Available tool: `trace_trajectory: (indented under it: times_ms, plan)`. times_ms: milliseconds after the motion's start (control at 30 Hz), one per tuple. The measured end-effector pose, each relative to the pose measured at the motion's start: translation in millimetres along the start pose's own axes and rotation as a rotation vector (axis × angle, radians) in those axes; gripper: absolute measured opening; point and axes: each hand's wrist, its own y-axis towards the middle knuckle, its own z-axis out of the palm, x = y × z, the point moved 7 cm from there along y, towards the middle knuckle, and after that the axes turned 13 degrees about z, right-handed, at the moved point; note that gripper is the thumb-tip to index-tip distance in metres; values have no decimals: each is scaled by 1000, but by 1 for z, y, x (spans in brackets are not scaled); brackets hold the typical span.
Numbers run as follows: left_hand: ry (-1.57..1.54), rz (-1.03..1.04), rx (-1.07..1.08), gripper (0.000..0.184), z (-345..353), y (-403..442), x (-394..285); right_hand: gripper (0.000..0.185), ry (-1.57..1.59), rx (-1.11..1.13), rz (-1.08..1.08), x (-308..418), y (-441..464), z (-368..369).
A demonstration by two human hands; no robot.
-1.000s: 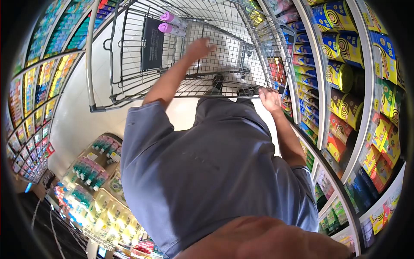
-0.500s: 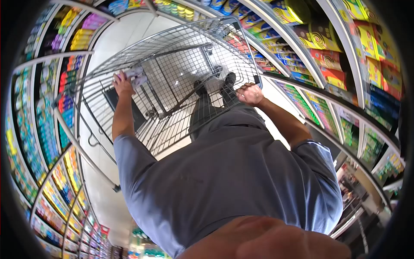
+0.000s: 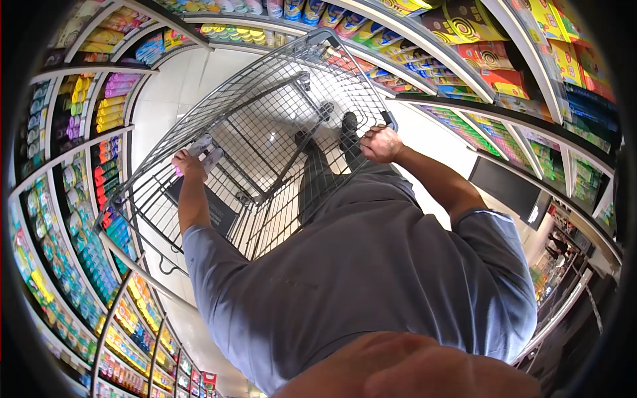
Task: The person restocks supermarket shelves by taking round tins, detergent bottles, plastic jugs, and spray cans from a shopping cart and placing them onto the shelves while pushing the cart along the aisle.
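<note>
My left hand (image 3: 190, 164) is inside the wire shopping cart (image 3: 262, 109), with its fingers curled over a white-and-lilac bottle (image 3: 212, 158). Its lilac end pokes out by my fingertips. A second similar pale bottle (image 3: 201, 144) lies right beside it; the labels are too small to read. My right hand (image 3: 381, 144) is closed around the cart's edge near the dark corner piece, and the fingers hide what part of the rim they grip. A dark panel (image 3: 215, 211) is fixed to the cart's side below my left forearm.
Shelves of colourful packages (image 3: 109, 106) curve along the left. More shelves with bright pouches (image 3: 464, 26) line the right. Pale floor tiles (image 3: 166, 89) show around the cart, and my shoes (image 3: 350, 126) appear through its wires. A dark panel (image 3: 507, 182) stands at the right.
The cart has shifted and turned slightly in view. My left hand sits lower, its fingers more curled beside the bottles. My right hand stays on the cart's edge.
</note>
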Motion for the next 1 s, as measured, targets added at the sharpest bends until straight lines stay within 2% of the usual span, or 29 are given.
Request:
trace_trajectory:
  times_ms: [133, 267, 333, 400, 467, 500, 533, 567, 600, 633, 667, 700, 767, 800, 867, 933, 1000]
  plan:
    - [-15, 6, 61, 64, 13, 16, -2, 27, 47, -42, 3, -4, 0, 3]
    - [-72, 50, 154, 73, 12, 13, -9, 27, 37, -81, -2, -4, -2, 2]
    - [-318, -71, 5, 77, 2, 2, -9, 25, 27, -42, 14, -3, -2, 1]
    - [-399, -26, 34, 81, 2, 1, -15, 26, 50, -48, 24, -5, -1, 6]
    - [-763, 126, 136, 78, 16, 7, -40, 26, 66, -55, 29, -4, 0, 1]
    - [-764, 122, 134, 78, 12, 0, -42, 33, 71, 113, 104, -4, 3, 2]
    - [-889, 215, 134, 76, 2, -12, -56, 41, 76, 283, 176, -4, 5, 8]
    - [-1016, 307, 134, 74, -7, -26, -71, 41, 74, 282, 169, 0, 9, 13]
    - [-1022, 300, 135, 74, -6, -35, -80, 51, 94, 212, 106, 9, 14, 16]
    - [-1183, 400, 52, 71, -13, -43, -93, 64, 116, 143, 44, 25, 21, 2]
    - [-1338, 500, -37, 69, -23, -50, -103, 79, 145, 319, -15, 39, 33, 4]
    - [-1338, 492, -37, 69, -27, -56, -109, 79, 134, 124, -128, 61, 41, -10]
    - [-1310, 665, -30, 61, -49, -76, -128, 82, 102, -56, -276, 104, 57, -43]
    - [-1310, 655, -31, 61, -63, -92, -131, 82, 107, -60, -283, 118, 66, -49]
    - [-1290, 703, 58, 55, -98, -134, -137, 80, 143, -115, -473, 147, 74, -60]
    - [-1348, 745, 103, 54, -114, -151, -146, 76, 257, -62, -432, 148, 94, -16]
    - [-1432, 729, 272, 57, -111, -155, -157, 71, 374, -9, -385, 146, 104, 17]
